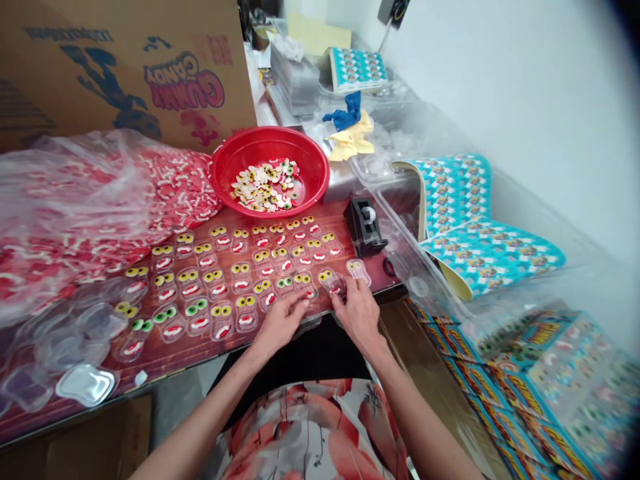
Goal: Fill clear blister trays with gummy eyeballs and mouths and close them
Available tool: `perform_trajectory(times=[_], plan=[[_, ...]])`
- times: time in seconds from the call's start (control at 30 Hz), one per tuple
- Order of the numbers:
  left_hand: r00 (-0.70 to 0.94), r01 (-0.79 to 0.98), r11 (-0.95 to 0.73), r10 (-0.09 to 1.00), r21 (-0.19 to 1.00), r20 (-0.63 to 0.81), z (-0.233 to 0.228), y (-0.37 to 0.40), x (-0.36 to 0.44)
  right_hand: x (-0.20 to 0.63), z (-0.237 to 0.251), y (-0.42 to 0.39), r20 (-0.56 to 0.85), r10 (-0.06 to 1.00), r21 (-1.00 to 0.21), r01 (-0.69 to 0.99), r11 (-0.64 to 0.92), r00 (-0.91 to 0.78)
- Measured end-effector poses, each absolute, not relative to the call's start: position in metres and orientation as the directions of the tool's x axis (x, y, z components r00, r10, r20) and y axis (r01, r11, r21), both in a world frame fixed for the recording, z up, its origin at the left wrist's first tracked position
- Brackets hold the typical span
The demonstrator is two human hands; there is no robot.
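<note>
A clear blister tray (331,283) lies on the reddish tabletop (333,213) between the two hands, nearer the right hand (359,312), just off its thumb and forefinger. Its long axis slants, the end with the yellow gummy eyes (326,274) away to the left of that thumb, the end with the gummy mouth close by the thumb tip. The right hand is palm down, thumb and forefinger spread to a modest gap at the tray's edge; whether they actually pinch it cannot be told. A paler tray (359,271) sits right at the far side of the right fingertips.

The left hand (281,325) has its fingers bent and drawn nearly together, the tips over the near end of another filled tray (303,283); whether they grip anything cannot be told. More filled trays stand in rows beyond and to the left of the left hand. Farther ahead of it is a red bowl (270,139) of loose gummy eyes; ahead of the right hand stands a black tape dispenser (367,230).
</note>
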State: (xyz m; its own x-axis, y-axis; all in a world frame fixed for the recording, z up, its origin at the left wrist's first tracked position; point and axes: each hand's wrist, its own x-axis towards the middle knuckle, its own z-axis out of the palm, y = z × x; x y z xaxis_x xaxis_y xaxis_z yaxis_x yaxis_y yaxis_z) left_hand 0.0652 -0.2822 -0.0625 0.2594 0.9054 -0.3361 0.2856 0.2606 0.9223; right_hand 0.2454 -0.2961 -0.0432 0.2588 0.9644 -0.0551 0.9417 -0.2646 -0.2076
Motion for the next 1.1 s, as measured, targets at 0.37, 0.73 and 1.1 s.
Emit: perform_trajectory(times=[0.37, 0.73, 1.1], plan=[[0.344, 0.341, 0.145, 0.9, 0.929, -0.267, -0.056, -0.27, 0.073, 0.235, -0.043, -0.28, -0.094, 0.97, -0.287, 0.927, -0.241, 0.223], [0.491, 0.617, -0.089, 0.82, 0.782, -0.294, -0.043, -0.236, 0.088, 0.24, -0.042, -0.274, -0.173, 0.961, -0.294, 0.919, -0.261, 0.218], [0.444, 0.503, -0.001, 0.858, 0.864, -0.258, -0.056, -0.236, 0.098, 0.243, -0.05, -0.274, -0.119, 0.975, -0.33, 0.918, -0.219, 0.189]])
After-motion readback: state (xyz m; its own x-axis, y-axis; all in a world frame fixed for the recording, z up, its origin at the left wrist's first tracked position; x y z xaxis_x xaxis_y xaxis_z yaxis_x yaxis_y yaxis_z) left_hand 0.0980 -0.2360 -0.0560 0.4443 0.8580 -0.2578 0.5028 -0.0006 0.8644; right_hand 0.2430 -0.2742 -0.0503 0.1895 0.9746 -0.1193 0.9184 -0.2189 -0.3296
